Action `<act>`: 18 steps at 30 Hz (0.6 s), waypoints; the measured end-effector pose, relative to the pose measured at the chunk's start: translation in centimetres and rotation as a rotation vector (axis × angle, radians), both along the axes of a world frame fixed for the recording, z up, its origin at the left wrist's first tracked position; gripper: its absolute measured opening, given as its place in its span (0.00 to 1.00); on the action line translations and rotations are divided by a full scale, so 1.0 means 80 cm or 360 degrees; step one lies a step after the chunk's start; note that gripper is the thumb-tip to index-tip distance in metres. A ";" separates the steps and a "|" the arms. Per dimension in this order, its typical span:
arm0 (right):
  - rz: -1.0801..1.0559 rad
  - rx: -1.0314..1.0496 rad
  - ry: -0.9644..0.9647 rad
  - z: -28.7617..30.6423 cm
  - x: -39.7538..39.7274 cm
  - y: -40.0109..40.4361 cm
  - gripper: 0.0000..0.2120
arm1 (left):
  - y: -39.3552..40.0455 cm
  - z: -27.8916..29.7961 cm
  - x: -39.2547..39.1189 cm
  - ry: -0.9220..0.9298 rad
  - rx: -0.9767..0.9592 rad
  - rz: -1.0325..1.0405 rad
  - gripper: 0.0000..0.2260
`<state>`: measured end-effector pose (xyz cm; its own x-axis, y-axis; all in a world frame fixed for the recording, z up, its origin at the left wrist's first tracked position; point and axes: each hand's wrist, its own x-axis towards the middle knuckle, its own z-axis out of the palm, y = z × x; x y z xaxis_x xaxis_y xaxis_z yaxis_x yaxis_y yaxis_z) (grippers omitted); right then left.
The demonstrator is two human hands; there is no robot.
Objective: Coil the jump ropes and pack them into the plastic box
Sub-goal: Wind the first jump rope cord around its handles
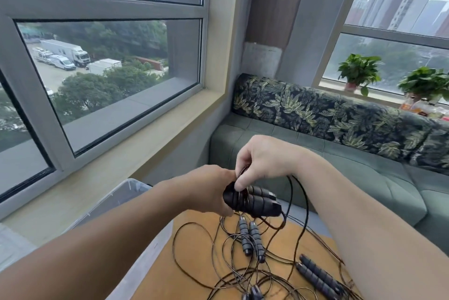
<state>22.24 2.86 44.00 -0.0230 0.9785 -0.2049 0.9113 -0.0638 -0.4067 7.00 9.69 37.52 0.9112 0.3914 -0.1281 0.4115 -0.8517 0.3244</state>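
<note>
While loose jump ropes (245, 273) lie tangled on the wooden surface (192, 258) below the fingers, the left hand (211, 190) grips a pair of black handles (252, 200) with its fingers curled round them. The right hand (264, 158), just above, pinches the cord (300, 205) being wound onto them. The clear plastic box (121, 195) sits left of the fingers. Beyond them stands a green sofa (340, 153).

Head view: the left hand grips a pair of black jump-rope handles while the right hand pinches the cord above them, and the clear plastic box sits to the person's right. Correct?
Not quite. The head view shows the plastic box on the person's left, beside the wooden table. The rest holds: left hand grips the handles, right hand pinches the cord.
</note>
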 end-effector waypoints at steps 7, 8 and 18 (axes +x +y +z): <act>-0.0208 -0.0189 0.1272 -0.056 0.036 0.012 0.09 | 0.011 0.017 -0.020 -0.0260 -0.0828 0.0055 0.38; -0.0239 -0.0205 0.1380 -0.062 0.039 0.015 0.08 | 0.011 0.018 -0.021 -0.0309 -0.0966 0.0041 0.40; -0.0725 0.0019 0.2266 -0.119 0.014 0.015 0.12 | 0.018 0.017 -0.001 -0.0798 -0.1063 0.0344 0.23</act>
